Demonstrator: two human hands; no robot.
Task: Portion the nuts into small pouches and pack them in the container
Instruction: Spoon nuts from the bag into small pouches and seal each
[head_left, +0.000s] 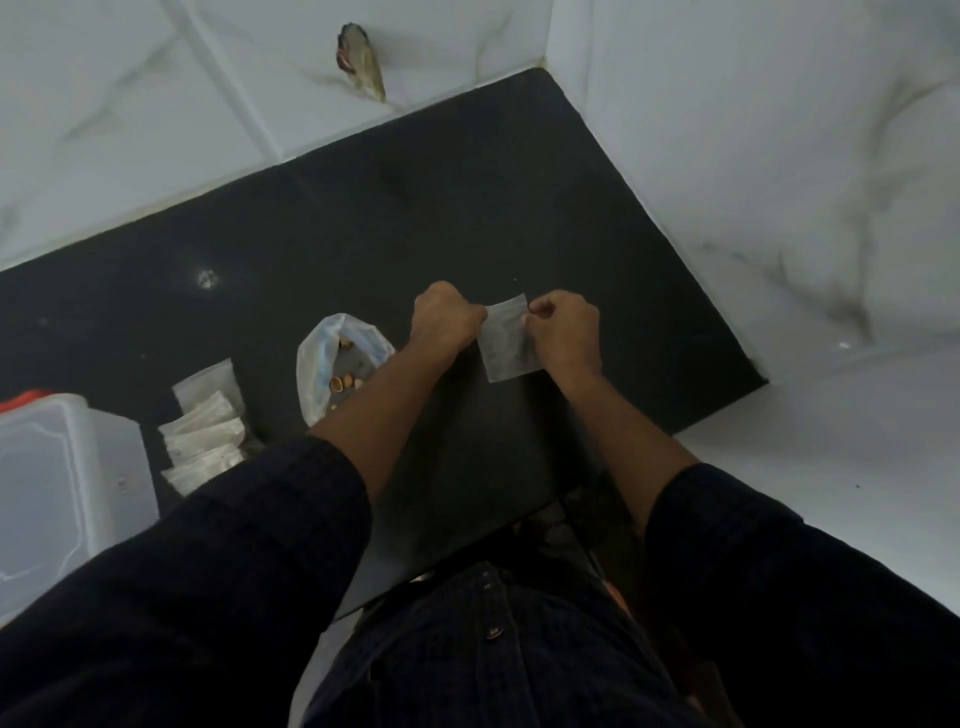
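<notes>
A small clear pouch (506, 340) hangs above the black counter (363, 218), pinched at its top edge from both sides. My left hand (447, 314) grips its left corner, and my right hand (566, 332) holds its right side. To the left of my hands lies an open plastic bag of nuts (337, 364), with a few brown nuts showing inside. A pile of small pouches (205, 431) lies further left. The translucent white container (62, 493) stands at the left edge. Whether the held pouch has nuts in it I cannot tell.
White marble-patterned tile walls (779, 156) close the counter at the back and right. A damaged hole (361, 65) shows in the back wall. White floor (805, 467) lies past the counter's right edge. My dark sleeves fill the foreground.
</notes>
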